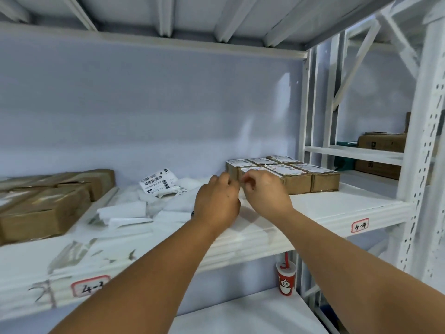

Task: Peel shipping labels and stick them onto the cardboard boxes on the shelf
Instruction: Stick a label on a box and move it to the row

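Six small cardboard boxes (301, 182) stand in a block at the back right of the shelf (337, 206), each with a white shipping label on top. My left hand (216, 201) and right hand (266, 191) meet just in front of the block's front-left box (250, 170). Both have curled fingers, and their fingertips pinch a thin white shipping label (241, 181) between them, mostly hidden by the fingers. A printed label sheet (157, 182) lies on a heap of white backing papers (134, 210) to the left.
Larger taped brown boxes (45, 208) fill the shelf's left end. A red paper cup with a straw (285, 278) stands on the lower shelf. More boxes (382, 143) sit on the neighbouring rack at right, behind a white perforated post (419, 189).
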### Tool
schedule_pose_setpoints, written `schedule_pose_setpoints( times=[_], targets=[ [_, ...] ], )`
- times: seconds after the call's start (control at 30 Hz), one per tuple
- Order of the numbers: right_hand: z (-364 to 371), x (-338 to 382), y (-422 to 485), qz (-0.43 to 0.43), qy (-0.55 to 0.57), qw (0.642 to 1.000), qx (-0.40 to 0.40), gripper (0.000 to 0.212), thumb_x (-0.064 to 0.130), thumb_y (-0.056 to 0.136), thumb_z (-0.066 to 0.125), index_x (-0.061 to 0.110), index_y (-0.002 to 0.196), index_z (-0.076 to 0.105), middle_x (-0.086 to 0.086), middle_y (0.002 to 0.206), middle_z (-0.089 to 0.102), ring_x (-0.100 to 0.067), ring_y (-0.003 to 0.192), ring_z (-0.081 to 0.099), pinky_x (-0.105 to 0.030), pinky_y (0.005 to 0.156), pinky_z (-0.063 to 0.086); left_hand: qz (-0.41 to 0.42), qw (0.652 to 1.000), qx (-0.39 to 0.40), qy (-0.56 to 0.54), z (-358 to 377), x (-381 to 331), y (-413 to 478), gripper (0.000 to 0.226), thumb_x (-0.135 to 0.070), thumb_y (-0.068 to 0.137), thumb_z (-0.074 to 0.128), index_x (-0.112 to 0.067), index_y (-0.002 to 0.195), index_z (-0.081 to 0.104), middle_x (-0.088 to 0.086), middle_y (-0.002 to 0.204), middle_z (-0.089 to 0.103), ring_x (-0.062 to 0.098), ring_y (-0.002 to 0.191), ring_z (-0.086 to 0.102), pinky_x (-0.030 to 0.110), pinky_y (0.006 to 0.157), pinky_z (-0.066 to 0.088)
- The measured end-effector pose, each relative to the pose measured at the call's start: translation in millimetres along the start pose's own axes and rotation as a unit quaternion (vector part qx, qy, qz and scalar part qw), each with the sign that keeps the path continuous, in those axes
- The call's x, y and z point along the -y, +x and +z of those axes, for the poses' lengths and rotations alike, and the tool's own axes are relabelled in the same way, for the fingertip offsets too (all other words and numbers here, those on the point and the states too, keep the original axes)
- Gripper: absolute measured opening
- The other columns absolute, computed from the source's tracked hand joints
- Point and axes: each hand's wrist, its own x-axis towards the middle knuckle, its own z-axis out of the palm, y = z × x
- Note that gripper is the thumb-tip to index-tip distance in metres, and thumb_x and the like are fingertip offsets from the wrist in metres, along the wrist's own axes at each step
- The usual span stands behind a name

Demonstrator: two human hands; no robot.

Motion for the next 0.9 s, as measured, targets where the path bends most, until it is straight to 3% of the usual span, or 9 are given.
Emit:
schedule_pose_setpoints(
  times=[0.1,0.27,0.37,0.47,0.57,0.67,0.73,0.83,0.9],
  targets=[
    [4.3,34.3,-8.3,-0.03,0.012,0.997,0.071,0.028,0.01,0.087,0.048,0.019,0.102,0.071,0.0,0.103,0.071,-0.02,0.1,0.061,-0.03,0.086,0.048,0.017,0.997,-0.01,0.074,-27.6,29.9,-17.2,0.031,-0.018,0.092,0.041,-0.016,0.118,0.056,0.002,0.121,0.05,0.025,0.112,0.045,0.032,0.074,0.034],
    [16.7,83.9,-18.9,-0.015,0.054,0.993,0.101,0.027,0.012,0.087,0.047,0.02,0.097,0.07,0.0,0.096,0.071,-0.02,0.093,0.062,-0.029,0.08,0.05,-0.09,0.993,-0.036,0.059,-61.5,94.2,-49.1,0.024,-0.014,0.086,0.046,-0.013,0.099,0.066,0.002,0.107,0.062,0.023,0.11,0.045,0.032,0.075,0.041],
    [31.0,105.9,-23.7,-0.007,0.074,0.99,0.122,0.026,0.013,0.086,0.046,0.023,0.09,0.069,0.002,0.09,0.069,-0.019,0.089,0.062,-0.028,0.077,0.05,-0.132,0.99,-0.025,0.052,-73.8,128.2,-69.3,0.024,-0.017,0.089,0.045,-0.016,0.105,0.064,0.0,0.112,0.057,0.022,0.111,0.044,0.028,0.076,0.037],
    [46.1,128.3,-30.4,-0.006,0.083,0.987,0.139,0.027,0.014,0.086,0.046,0.026,0.094,0.069,0.004,0.097,0.068,-0.018,0.092,0.061,-0.029,0.08,0.05,-0.16,0.985,-0.012,0.057,-79.7,163.5,-92.7,0.029,-0.013,0.089,0.046,-0.017,0.113,0.06,0.002,0.12,0.053,0.022,0.116,0.042,0.032,0.084,0.041],
    [61.1,156.6,-36.0,-0.083,0.083,0.983,0.143,0.027,0.015,0.089,0.046,0.025,0.1,0.068,0.005,0.105,0.068,-0.016,0.101,0.059,-0.032,0.085,0.049,-0.178,0.98,-0.01,0.09,-85.0,189.9,-113.0,0.039,-0.008,0.086,0.048,-0.016,0.123,0.055,0.005,0.128,0.049,0.025,0.119,0.04,0.036,0.088,0.041],
    [73.2,184.6,-37.7,-0.165,0.057,0.971,0.16,0.027,0.015,0.092,0.045,0.022,0.108,0.066,0.003,0.112,0.065,-0.015,0.109,0.053,-0.03,0.088,0.045,-0.221,0.966,-0.047,0.122,-90.1,205.8,-125.8,0.036,-0.016,0.088,0.049,-0.013,0.124,0.053,0.011,0.129,0.049,0.03,0.121,0.04,0.041,0.097,0.035],
    [82.7,197.6,-36.0,-0.175,0.044,0.969,0.169,0.029,0.016,0.092,0.045,0.022,0.115,0.063,0.002,0.117,0.063,-0.017,0.114,0.049,-0.03,0.089,0.043,-0.255,0.957,-0.054,0.127,-89.7,215.3,-133.0,0.039,-0.025,0.091,0.049,-0.01,0.126,0.051,0.015,0.138,0.043,0.033,0.129,0.035,0.045,0.108,0.025],
    [97.4,206.5,-35.4,-0.18,-0.005,0.973,0.146,0.035,0.016,0.091,0.045,0.021,0.123,0.058,-0.002,0.121,0.061,-0.021,0.118,0.045,-0.03,0.089,0.04,-0.316,0.943,-0.016,0.102,-83.2,224.8,-140.3,0.059,-0.042,0.095,0.04,-0.01,0.143,0.029,0.018,0.151,0.023,0.034,0.141,0.014,0.046,0.116,0.005],
    [106.1,207.5,-37.6,-0.188,-0.023,0.975,0.119,0.038,0.016,0.091,0.045,0.019,0.126,0.057,-0.005,0.123,0.06,-0.024,0.118,0.044,-0.032,0.093,0.039,-0.324,0.94,0.002,0.108,-78.0,228.1,-140.3,0.068,-0.05,0.094,0.036,-0.009,0.146,0.019,0.019,0.152,0.02,0.034,0.143,0.009,0.047,0.116,0.001]
  ],
)
